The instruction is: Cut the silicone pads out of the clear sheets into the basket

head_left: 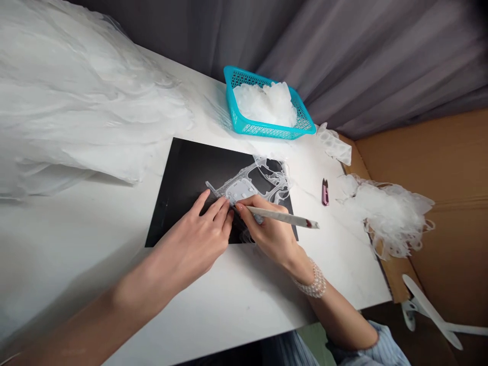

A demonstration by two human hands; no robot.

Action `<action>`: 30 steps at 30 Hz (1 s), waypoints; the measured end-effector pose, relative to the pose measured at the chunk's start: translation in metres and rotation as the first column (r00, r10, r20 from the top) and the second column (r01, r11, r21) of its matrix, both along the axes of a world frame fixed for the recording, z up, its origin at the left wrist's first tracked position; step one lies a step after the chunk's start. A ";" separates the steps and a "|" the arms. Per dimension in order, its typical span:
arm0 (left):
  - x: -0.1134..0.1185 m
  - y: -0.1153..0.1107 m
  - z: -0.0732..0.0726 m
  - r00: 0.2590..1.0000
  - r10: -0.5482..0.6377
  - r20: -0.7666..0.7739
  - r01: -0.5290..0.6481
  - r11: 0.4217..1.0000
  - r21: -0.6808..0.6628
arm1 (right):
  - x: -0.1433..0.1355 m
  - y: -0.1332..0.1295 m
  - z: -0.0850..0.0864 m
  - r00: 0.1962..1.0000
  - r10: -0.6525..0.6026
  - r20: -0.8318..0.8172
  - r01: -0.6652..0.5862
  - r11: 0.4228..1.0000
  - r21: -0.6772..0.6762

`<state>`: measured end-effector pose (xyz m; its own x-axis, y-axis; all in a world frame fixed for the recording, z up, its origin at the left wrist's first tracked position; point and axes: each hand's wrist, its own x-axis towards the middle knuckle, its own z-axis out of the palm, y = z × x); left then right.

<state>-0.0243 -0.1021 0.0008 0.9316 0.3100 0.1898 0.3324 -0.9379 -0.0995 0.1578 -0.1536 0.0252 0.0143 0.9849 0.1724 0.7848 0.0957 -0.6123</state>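
Note:
A sheer white piece with looping trim lies on a black rectangular mat. My right hand is closed around a long pale tool with a worn, reddish-marked end; its working tip is hidden by my fingers over the sheer piece. My left hand lies flat, fingers spread, with the fingertips on the near left edge of the sheer piece. The fingertips of both hands almost meet at the middle of the mat.
A turquoise basket holds white fabric pieces behind the mat. White sheer fabric covers the table's left. Small pink-handled snips lie right, near trimmings at a cardboard edge. Another white scrap is beside the basket.

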 end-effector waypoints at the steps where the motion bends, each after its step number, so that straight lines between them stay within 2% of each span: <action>1: 0.000 -0.001 0.000 1.000 -0.010 0.007 0.010 1.000 0.011 | 0.000 0.000 -0.001 1.000 0.002 0.007 -0.002 1.000 0.008; 7: 0.004 -0.004 0.006 0.999 -0.035 0.012 0.034 0.997 0.074 | -0.002 0.003 -0.008 0.996 0.033 0.088 -0.040 0.997 0.068; 13: 0.004 -0.006 0.007 0.998 -0.023 -0.066 0.025 0.999 0.025 | 0.000 -0.006 -0.009 0.979 0.038 0.201 -0.043 0.999 0.019; 16: 0.004 -0.008 0.007 0.995 0.019 -0.100 -0.017 1.000 0.015 | 0.003 -0.012 -0.010 0.965 0.088 0.247 -0.101 0.994 0.037; 22: 0.005 -0.007 0.006 1.000 0.014 -0.008 -0.014 0.999 -0.034 | -0.001 -0.007 -0.010 0.845 0.230 0.482 -0.295 0.953 0.063; 27: 0.004 -0.005 0.004 1.000 -0.003 0.008 0.003 1.000 -0.021 | -0.003 -0.005 -0.008 0.806 0.198 0.559 -0.307 0.945 0.108; 30: 0.003 -0.005 0.003 0.999 -0.006 0.031 0.006 1.000 0.011 | 0.000 -0.006 -0.013 0.795 0.234 0.559 -0.321 0.945 0.060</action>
<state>-0.0209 -0.1067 0.0036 0.9269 0.3024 0.2223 0.3299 -0.9388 -0.0989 0.1576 -0.1600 0.0127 -0.3932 0.8952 0.2096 0.9084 0.4135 -0.0618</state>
